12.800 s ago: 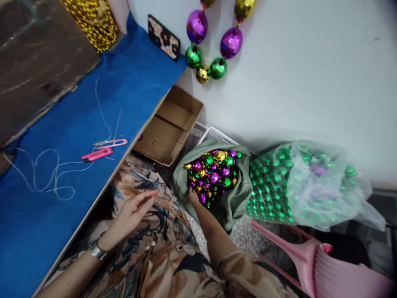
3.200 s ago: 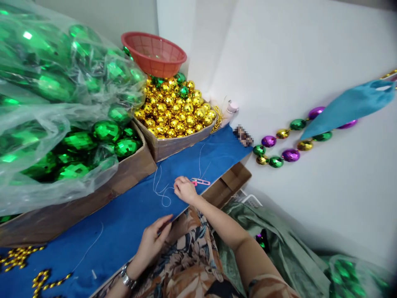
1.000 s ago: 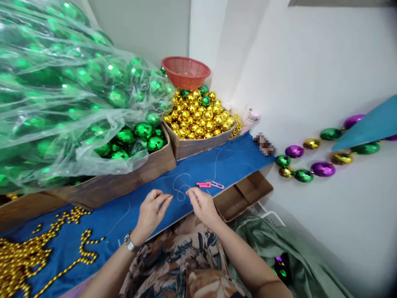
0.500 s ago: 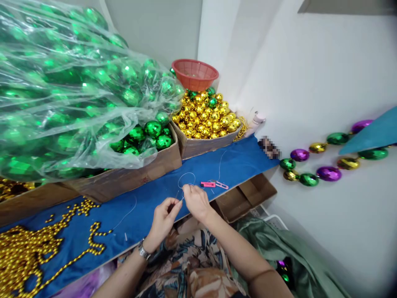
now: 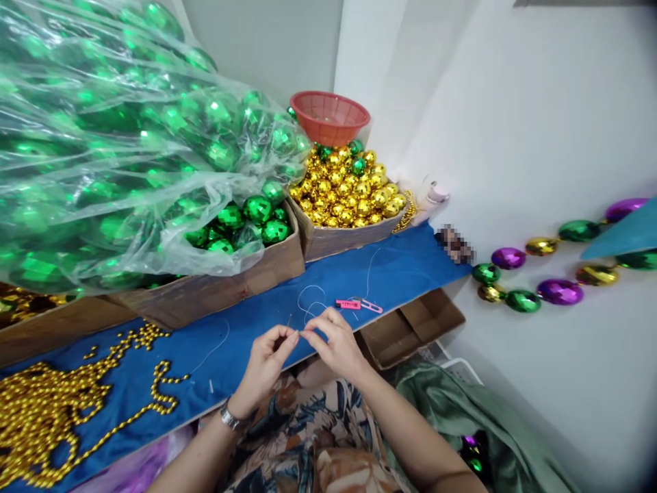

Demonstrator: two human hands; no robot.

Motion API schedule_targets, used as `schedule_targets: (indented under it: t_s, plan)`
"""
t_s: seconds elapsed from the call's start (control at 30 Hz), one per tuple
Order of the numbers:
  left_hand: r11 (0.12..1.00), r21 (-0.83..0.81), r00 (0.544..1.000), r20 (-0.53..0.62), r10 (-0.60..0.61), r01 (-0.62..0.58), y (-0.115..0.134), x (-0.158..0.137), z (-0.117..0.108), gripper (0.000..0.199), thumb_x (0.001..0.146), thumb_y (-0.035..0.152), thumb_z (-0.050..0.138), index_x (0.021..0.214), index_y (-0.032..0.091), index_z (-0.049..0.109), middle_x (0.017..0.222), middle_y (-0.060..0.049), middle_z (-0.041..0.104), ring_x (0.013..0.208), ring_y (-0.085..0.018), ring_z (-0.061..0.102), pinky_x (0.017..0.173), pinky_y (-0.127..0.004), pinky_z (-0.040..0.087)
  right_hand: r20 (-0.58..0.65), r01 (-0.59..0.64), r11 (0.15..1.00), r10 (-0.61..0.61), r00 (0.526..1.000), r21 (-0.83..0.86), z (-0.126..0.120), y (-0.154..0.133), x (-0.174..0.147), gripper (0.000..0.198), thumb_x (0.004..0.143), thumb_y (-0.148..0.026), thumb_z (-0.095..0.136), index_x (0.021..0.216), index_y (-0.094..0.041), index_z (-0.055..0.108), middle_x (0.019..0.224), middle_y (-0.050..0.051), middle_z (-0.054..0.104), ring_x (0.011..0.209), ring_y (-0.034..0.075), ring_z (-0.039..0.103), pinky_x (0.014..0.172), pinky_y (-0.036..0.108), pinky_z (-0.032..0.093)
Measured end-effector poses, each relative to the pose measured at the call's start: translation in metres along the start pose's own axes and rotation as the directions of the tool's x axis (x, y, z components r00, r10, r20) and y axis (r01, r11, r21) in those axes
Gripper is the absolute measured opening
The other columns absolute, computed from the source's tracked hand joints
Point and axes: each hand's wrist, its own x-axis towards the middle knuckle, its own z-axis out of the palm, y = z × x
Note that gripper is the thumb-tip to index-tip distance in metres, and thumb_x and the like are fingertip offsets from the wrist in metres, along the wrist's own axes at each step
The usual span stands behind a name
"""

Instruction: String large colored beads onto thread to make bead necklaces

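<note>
My left hand (image 5: 272, 356), with a metal watch on the wrist, is closed in a pinch over the table's front edge. A thin needle-like tip (image 5: 290, 320) pokes up above its fingers. Fingertip to fingertip with it, my right hand (image 5: 336, 340) also pinches. A fine white thread (image 5: 309, 287) curls up from between the hands and lies in loops on the blue cloth (image 5: 256, 308). The fingers hide where the thread ends. Just beyond my right hand lies a small pink-handled tool (image 5: 349, 304) with a pink loop-shaped piece beside it.
Strings of gold beads (image 5: 51, 404) cover the table's left end. Behind stand cardboard boxes of green balls (image 5: 259, 209) under plastic and gold balls (image 5: 339, 188), topped by a red basket (image 5: 331, 113). A large bead garland (image 5: 559, 291) hangs at right, above an open carton (image 5: 410, 335).
My right hand has opened out from a curled fist over the thread into a fingertip pinch, meeting my left fingertips. The thread loop lies more loosely. The view has shifted slightly.
</note>
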Motion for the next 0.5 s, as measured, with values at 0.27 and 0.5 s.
schedule_targets:
  t_s: [0.27, 0.5]
  plan:
    - [0.997, -0.064, 0.999, 0.013, -0.044, 0.044, -0.003, -0.009, 0.002, 0.034, 0.091, 0.043, 0.049, 0.110, 0.018, 0.061, 0.070, 0.001, 0.059, 0.051, -0.008, 0.041, 0.048, -0.020, 0.033, -0.222, 0.100, 0.995, -0.094, 0.971, 0.012, 0.009, -0.013, 0.000, 0.012, 0.095, -0.022, 0.050, 0.093, -0.020, 0.062, 0.099, 0.008, 0.062, 0.096, 0.018, 0.061, 0.085, 0.031, 0.051]
    - [0.995, -0.098, 1.000, 0.010, -0.022, 0.023, 0.002, -0.009, 0.004, 0.032, 0.089, 0.042, 0.053, 0.105, 0.016, 0.063, 0.070, -0.001, 0.064, 0.053, -0.010, 0.052, 0.051, -0.021, 0.044, -0.216, 0.220, 0.974, -0.228, 0.949, -0.059, 0.019, -0.015, 0.000, 0.012, 0.095, -0.017, 0.048, 0.096, -0.018, 0.060, 0.094, 0.008, 0.070, 0.091, 0.017, 0.067, 0.082, 0.030, 0.056]
